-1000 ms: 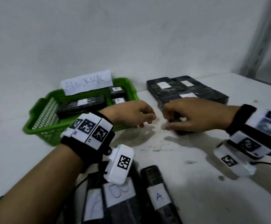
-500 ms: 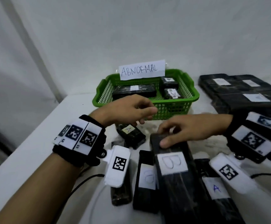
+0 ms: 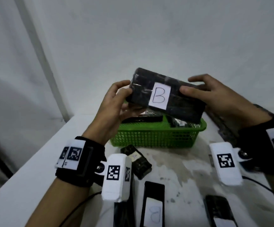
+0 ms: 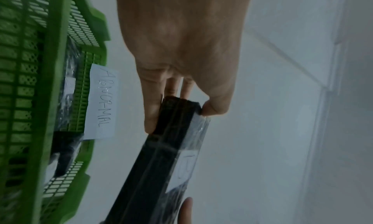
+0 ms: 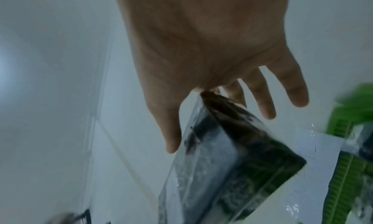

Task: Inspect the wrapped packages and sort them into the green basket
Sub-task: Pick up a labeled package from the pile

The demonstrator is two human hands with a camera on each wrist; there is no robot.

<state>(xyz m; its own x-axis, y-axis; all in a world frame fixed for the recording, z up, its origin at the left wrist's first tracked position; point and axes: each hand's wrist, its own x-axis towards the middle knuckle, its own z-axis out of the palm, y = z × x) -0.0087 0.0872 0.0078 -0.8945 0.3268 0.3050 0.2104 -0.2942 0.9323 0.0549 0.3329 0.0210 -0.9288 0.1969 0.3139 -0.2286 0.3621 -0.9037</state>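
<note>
Both hands lift the black wrapped package (image 3: 165,97) above the green basket (image 3: 156,136), its "B" label turned to the person, probably for inspection. The left hand (image 3: 115,104) pinches the left end between thumb and fingers; the right hand (image 3: 214,97) clamps the right end. More packages (image 3: 154,208) lie on the near table (image 3: 15,190).

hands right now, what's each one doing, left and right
Left hand: holds the left end of the package marked B.
Right hand: holds its right end, thumb on the front.
</note>
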